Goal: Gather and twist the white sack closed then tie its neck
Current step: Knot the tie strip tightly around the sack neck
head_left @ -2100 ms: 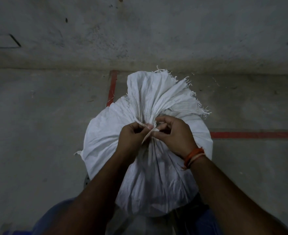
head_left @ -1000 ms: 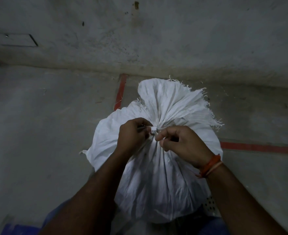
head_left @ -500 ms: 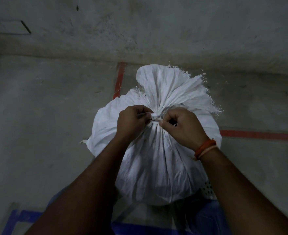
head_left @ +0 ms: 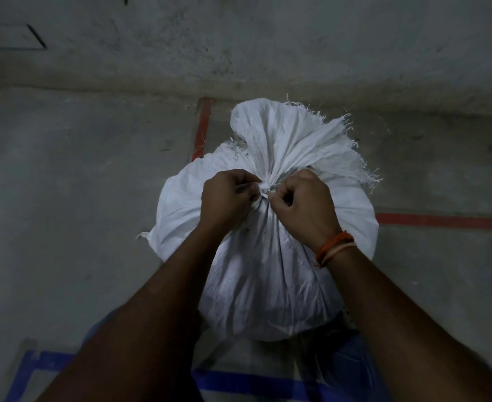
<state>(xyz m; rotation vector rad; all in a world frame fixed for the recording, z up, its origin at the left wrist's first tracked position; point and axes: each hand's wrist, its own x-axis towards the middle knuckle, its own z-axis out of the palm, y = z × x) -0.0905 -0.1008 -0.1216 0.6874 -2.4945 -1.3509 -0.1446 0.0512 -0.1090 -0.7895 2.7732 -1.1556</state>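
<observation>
At sack [head_left: 268,271] neck, unmarked tie [head_left: 263,187].

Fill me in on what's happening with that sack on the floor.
A person is tying off a full white sack standing on the concrete floor. Its mouth is already bunched into a neck, with the frayed top fanned out above. The left hand and right hand each pinch an end of a thin white tie at the neck, pulling apart to cinch it.

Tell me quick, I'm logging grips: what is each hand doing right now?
Left hand: closed, pinching one end of the white tie strip.
Right hand: closed, pinching the strip's other end at the sack neck.
</observation>
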